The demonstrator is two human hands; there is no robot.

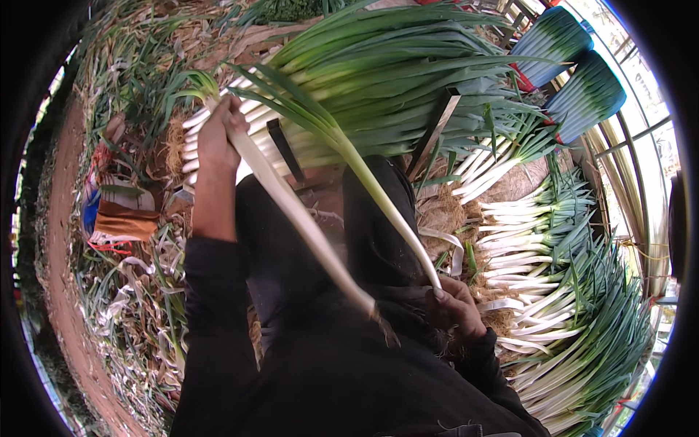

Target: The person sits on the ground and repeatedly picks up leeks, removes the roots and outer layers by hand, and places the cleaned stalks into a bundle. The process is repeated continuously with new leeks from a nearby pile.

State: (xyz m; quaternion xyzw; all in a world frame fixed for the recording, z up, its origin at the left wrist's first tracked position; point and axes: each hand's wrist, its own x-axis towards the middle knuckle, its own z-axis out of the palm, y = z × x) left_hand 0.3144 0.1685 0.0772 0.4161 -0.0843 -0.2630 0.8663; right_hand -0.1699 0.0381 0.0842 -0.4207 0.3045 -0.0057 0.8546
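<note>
My left hand grips a thick leek just below its green leaves. Its white shaft slants down across my lap, and its rooted end hangs near my right forearm. Between the fingers of my right hand is the white root end of a thinner leek, whose green leaves reach up and to the left. Beyond my knees lies a large pile of leeks, white ends to the left and green tops to the right. Dark metal posts rise in front of that pile.
On the right, rows of thinner leeks lie on the ground. Two wrapped leek bundles stand at the upper right beside a metal frame. Peeled leaves and scraps cover the left ground, near an orange-brown cloth and a dirt path.
</note>
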